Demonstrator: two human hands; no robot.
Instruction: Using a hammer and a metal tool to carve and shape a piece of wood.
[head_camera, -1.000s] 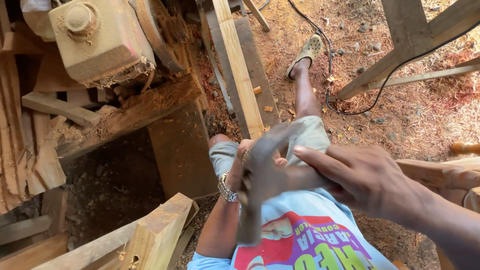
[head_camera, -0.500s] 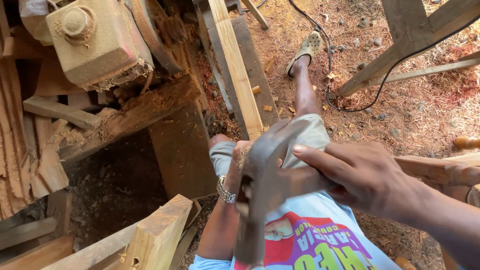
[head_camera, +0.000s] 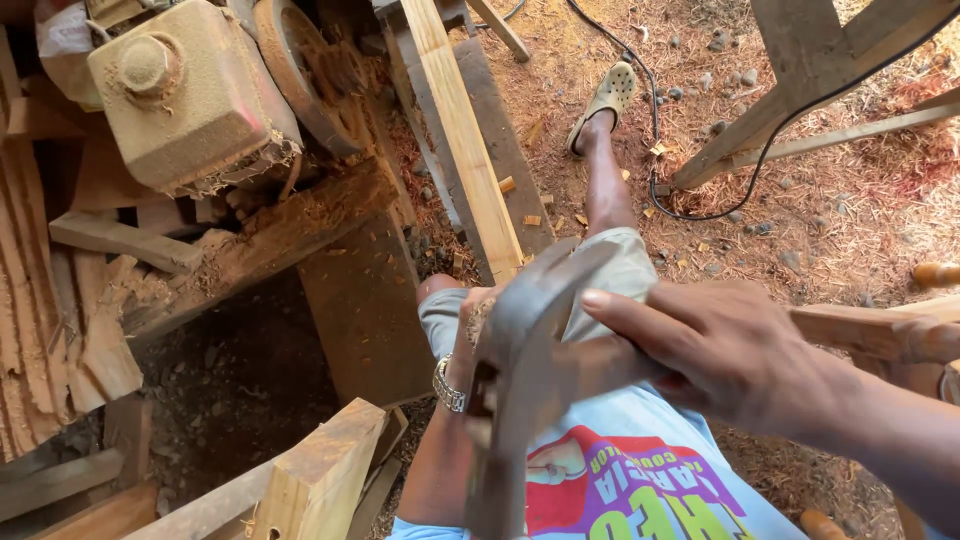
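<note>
My right hand (head_camera: 735, 355) is closed around a hammer's wooden handle (head_camera: 875, 332), right behind the grey metal hammer head (head_camera: 525, 375). The head is blurred and close to the camera, hanging over my lap. My left hand (head_camera: 468, 318) rests by my knee on the grey shorts (head_camera: 632, 268), with a metal watch (head_camera: 448, 384) on its wrist. The hammer head hides most of its fingers, so what they hold is unclear.
A sawdust-covered machine housing (head_camera: 185, 95) and a wheel (head_camera: 300, 75) sit at the upper left on rough timbers. A pale plank (head_camera: 465, 130) runs past my knee. A cut beam end (head_camera: 320, 475) stands at the bottom. A black cable (head_camera: 700, 205) crosses the sawdust ground near my sandalled foot (head_camera: 605, 100).
The hammer head has swung slightly up and toward the camera in my right hand. My left hand has stayed by the knee.
</note>
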